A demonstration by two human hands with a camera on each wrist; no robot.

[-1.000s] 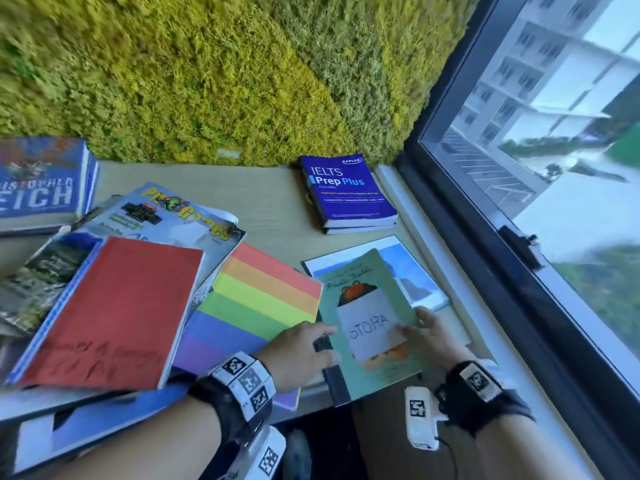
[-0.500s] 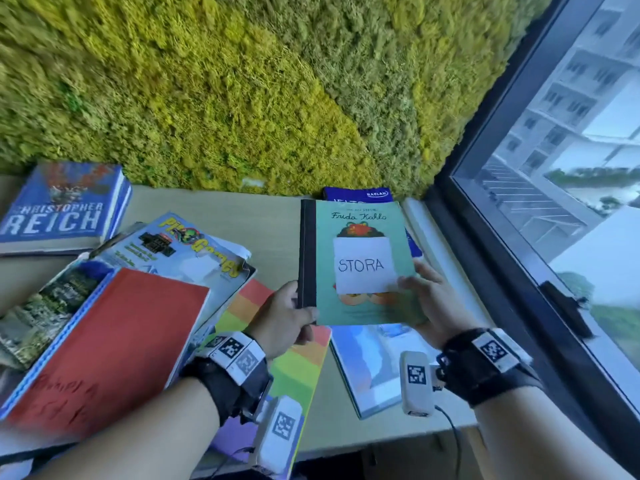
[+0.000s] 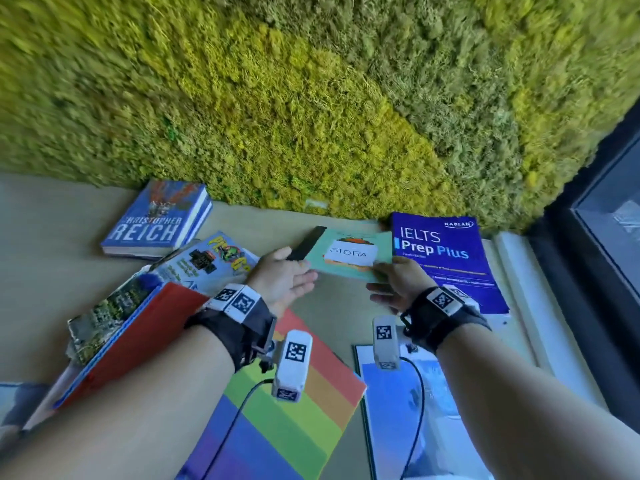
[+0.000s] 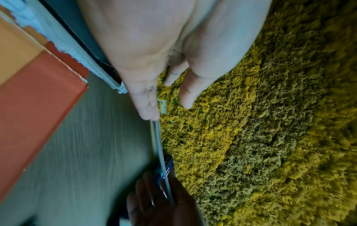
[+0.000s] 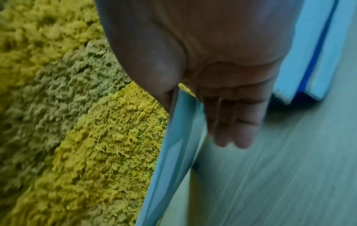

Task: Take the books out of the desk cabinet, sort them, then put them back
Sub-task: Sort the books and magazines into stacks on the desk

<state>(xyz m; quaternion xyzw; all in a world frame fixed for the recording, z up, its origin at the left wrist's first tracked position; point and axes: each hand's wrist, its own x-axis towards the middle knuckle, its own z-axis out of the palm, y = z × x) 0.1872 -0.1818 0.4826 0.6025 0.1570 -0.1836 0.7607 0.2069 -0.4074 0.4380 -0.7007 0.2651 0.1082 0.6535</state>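
A green book with a black spine and a white "STORA" label (image 3: 349,254) lies low and nearly flat over the far desk, just left of the blue IELTS book (image 3: 446,258). My right hand (image 3: 398,285) pinches its near right corner, thumb on top and fingers below (image 5: 231,122). My left hand (image 3: 284,278) is at the spine side, fingers straight along the book's edge (image 4: 146,99) and thumb spread clear of it. In the left wrist view the book (image 4: 160,149) shows edge-on, with my right hand (image 4: 154,201) gripping its far end.
On the wooden desk (image 3: 52,254) lie a blue Reich novel (image 3: 156,223), a games magazine (image 3: 207,261), a red book (image 3: 138,334) on a stack, a rainbow book (image 3: 294,410) and a light blue picture book (image 3: 398,427). A moss wall (image 3: 311,98) backs the desk; a window frame (image 3: 588,271) is at right.
The green book was lifted from the near desk edge, held up facing me, then carried forward and tipped flat beside the IELTS book. My left hand's grip on the spine has loosened.
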